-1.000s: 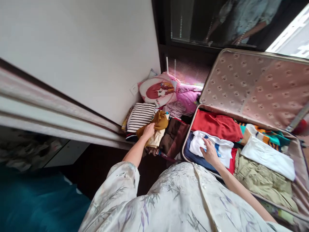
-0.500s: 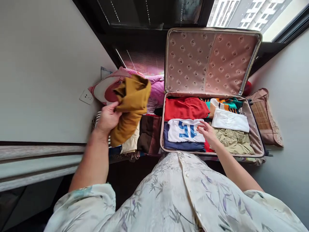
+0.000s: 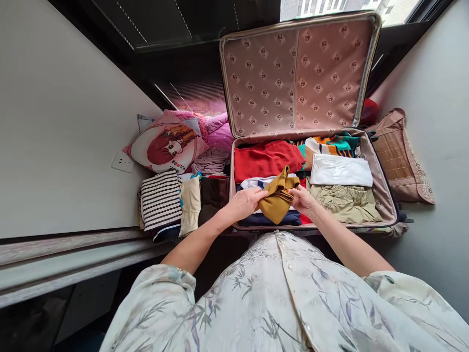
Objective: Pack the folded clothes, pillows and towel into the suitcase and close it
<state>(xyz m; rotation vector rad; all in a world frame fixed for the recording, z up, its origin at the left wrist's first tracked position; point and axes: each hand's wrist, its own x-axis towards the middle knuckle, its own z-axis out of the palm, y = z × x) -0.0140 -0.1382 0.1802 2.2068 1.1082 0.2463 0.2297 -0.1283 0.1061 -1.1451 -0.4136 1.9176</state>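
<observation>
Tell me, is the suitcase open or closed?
Open. The suitcase has its patterned lid standing upright, and folded clothes show inside.

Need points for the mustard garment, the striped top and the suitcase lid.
mustard garment (image 3: pixel 277 201), head view, middle of the folded cloth between both hands.
striped top (image 3: pixel 160 199), head view, centre of its folded face.
suitcase lid (image 3: pixel 296 73), head view, patterned lining at mid-panel.
</observation>
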